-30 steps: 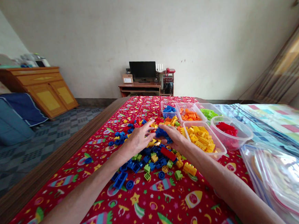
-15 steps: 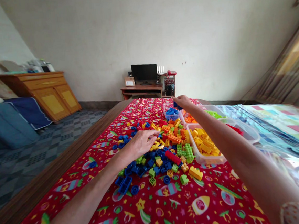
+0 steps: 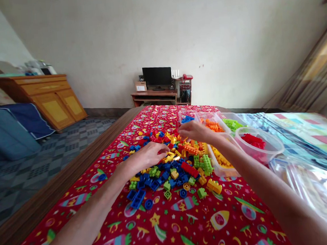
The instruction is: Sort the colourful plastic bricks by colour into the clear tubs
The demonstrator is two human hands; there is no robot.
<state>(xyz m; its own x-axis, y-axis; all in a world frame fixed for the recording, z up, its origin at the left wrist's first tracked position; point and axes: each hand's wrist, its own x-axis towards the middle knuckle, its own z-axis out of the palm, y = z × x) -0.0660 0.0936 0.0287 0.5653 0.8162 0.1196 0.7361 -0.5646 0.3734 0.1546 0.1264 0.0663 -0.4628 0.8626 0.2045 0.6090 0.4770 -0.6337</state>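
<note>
- Left hand [image 3: 147, 156]: palm down on the near-left part of the pile of loose bricks [image 3: 172, 167], fingers curled onto yellow and blue pieces. Whether any one piece is actually gripped cannot be told.
- Right hand [image 3: 196, 132]: raised above the far side of the pile, just in front of the tubs, fingers loosely bent and parted — nothing seen held.
- Pile: mixed blue, yellow, green, orange and red bricks, lying on the red patterned cloth [image 3: 171, 227] between the two hands and slightly nearer the viewer.
- Tubs, clear plastic, to the right of and behind the pile: blue tub [image 3: 186, 118] farthest, orange tub [image 3: 212, 124] beside it, green tub [image 3: 232, 123] next right, yellow tub [image 3: 221, 161] partly hidden by the right forearm.
- Round bowl of red bricks [image 3: 256, 142]: right of the yellow tub.
- Clear plastic bags [image 3: 315, 186]: at the right edge of the table.
</note>
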